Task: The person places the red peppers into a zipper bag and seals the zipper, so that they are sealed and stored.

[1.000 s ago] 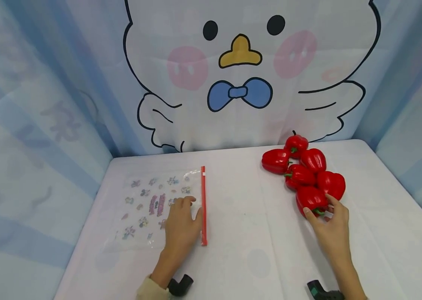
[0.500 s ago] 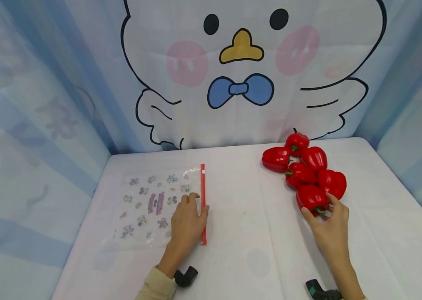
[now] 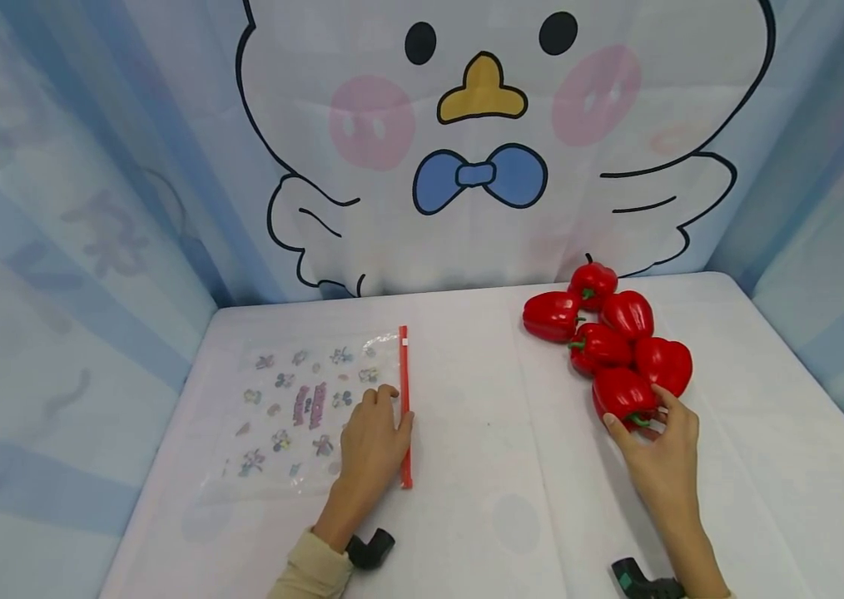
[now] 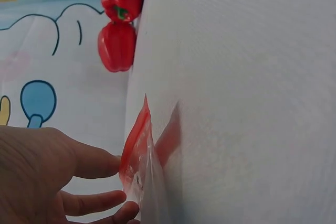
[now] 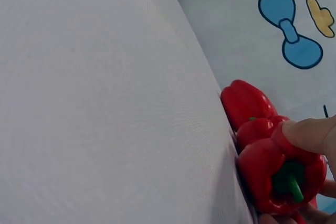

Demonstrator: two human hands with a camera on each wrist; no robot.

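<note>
A clear zip bag [image 3: 272,416] with printed flowers and a red zip edge [image 3: 404,358] lies on the left of the table. My left hand [image 3: 373,445] holds the bag at that edge, thumb by the red strip. In the left wrist view, the red zip edge [image 4: 135,135] stands raised off the tabletop beside the thumb and fingers. On the right, my right hand [image 3: 662,441] grips the nearest red bell pepper [image 3: 620,395] between thumb and fingers. Its green stem [image 5: 289,182] faces the hand in the right wrist view.
Several more red bell peppers [image 3: 598,347] sit clustered behind the gripped one, reaching towards the back edge of the white table [image 3: 482,399]. A curtain [image 3: 467,258] with a cartoon bird hangs behind, with blue-patterned curtains at both sides.
My left hand has shifted right along the bag, its thumb moving onto the red zip edge. The right hand stays on the same bell pepper. The head view has tilted slightly.
</note>
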